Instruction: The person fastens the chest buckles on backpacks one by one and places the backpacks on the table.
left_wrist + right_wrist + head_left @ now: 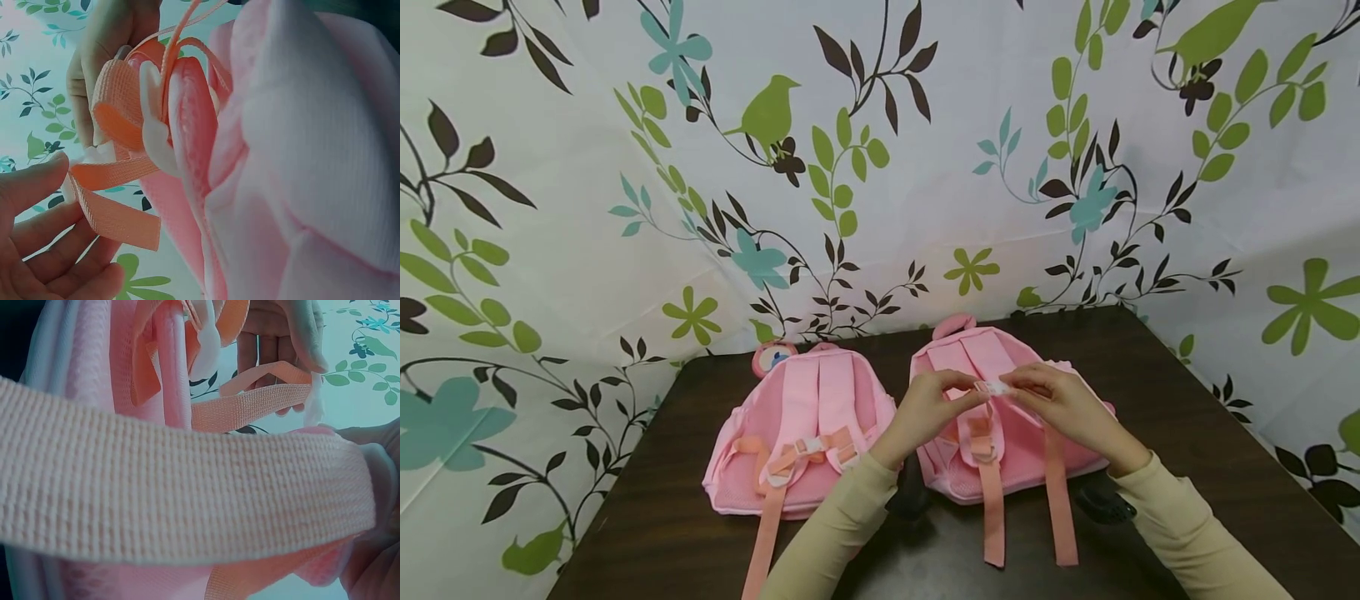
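In the head view a pink backpack [1022, 467] lies on the right of the table, its shoulder straps facing up. Over it, both hands meet at a small white plastic buckle [994, 387] on an orange webbing strap. My left hand [928, 412] pinches the buckle's left end between thumb and fingers. At the other end, the right hand [1063, 408] pinches with thumb and fingertips. The left wrist view shows the orange strap [119, 219] looped through the buckle, its loose tail hanging by the left fingers. Wide orange webbing [187, 487] crosses close before the right wrist camera.
A second pink backpack [737, 467] lies to the left, its orange chest strap joined by a white buckle [810, 446]. A round pink eye-like charm [773, 358] sits behind it. Loose orange straps [992, 517] hang toward the front of the dark table [1195, 433]. Patterned cloth surrounds the table.
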Demonstrator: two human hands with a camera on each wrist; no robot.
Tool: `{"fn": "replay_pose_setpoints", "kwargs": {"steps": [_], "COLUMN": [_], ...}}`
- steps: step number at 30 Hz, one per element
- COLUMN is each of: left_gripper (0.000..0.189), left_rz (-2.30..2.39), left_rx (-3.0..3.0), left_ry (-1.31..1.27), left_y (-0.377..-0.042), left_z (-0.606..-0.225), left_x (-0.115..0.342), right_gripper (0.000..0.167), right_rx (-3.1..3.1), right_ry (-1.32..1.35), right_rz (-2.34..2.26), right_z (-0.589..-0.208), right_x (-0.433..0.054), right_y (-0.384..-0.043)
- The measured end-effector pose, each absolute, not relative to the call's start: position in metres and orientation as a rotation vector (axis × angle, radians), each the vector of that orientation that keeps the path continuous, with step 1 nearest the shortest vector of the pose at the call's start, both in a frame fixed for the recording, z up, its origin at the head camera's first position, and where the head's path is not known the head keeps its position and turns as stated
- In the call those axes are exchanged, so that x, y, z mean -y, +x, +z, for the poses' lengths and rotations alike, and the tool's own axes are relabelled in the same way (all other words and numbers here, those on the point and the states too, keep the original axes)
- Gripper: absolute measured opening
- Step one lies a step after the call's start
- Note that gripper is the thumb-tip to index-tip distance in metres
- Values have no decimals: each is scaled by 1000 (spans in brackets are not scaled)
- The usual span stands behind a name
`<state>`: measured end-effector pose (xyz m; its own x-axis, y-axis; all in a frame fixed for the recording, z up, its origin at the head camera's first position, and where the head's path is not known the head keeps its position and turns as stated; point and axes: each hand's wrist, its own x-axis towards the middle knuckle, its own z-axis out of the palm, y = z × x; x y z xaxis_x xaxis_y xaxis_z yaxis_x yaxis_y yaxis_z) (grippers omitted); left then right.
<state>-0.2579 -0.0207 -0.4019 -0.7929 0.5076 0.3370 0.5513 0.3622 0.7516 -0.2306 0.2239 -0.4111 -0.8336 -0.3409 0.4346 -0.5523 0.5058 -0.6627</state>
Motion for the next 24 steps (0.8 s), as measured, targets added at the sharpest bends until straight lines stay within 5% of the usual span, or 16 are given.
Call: {"fn": "replay_pose_setpoints", "kwargs": {"steps": [24], "left_gripper": [29], "left_rz": [-1397], "left_rx": [2506], "left_ry": [-1007], "left_y": [-256], "left_z": [-411], "left_x": [17], "right_gripper": [26], "right_rx": [2471], "right_ry": [784], "right_rz": [1236], "right_z": [-412], "right_x": [-223], "right_y": [-229]}}
